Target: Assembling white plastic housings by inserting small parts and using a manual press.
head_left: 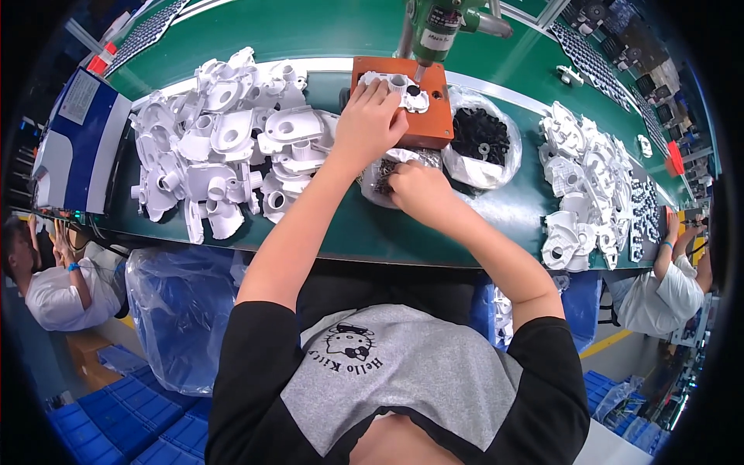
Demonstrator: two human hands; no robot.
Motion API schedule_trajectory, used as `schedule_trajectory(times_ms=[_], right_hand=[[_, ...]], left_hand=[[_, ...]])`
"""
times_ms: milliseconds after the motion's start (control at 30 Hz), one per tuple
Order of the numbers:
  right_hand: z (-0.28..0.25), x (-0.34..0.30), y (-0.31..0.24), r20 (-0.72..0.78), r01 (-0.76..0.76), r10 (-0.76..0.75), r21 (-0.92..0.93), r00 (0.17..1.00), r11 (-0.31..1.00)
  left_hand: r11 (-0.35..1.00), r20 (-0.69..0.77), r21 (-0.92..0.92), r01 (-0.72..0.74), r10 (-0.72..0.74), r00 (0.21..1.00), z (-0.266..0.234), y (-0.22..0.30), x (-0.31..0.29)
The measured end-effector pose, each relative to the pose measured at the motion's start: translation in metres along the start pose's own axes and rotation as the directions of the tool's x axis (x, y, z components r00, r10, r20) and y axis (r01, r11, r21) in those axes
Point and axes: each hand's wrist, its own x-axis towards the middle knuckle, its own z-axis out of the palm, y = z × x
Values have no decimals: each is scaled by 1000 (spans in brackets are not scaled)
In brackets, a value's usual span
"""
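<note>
A white moulded plastic part point(419, 103) with a round collar and a black piece in it sits on the orange fixture block point(428, 128). My left hand point(372, 124) grips its left side, fingers curled over the edge. Just in front of the block is a clear plastic bag of small dark screws point(380, 177). My right hand point(422, 190) reaches into this bag with its fingers pinched together; what they hold is hidden. Above the fixture hangs a green machine head point(438, 35), its metal tip point(421, 71) close over the part.
White plastic parts point(225, 136) are heaped on the left, with another pile point(585, 182) on the right. A bag of black pieces point(479, 138) stands beside the fixture. A blue-and-white box point(81, 139) is at far left. Other people sit at both sides.
</note>
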Motion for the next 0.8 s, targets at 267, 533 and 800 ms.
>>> schedule_trajectory(times_ms=[267,533,800], right_hand=[[1,3,-1,13,-5,6,-49,1000,999],[-36,3,21,-85,-34,111,628,990,778],[-47,48,93,-295,-158,528,740,797,653]], left_hand=[[1000,-26,-4,-14,14,1000,2,-2,-1],[1000,-23,-7,-7,7,1000,2,-2,-1],[1000,-12,14,-9,9,1000,-1,-1,0]])
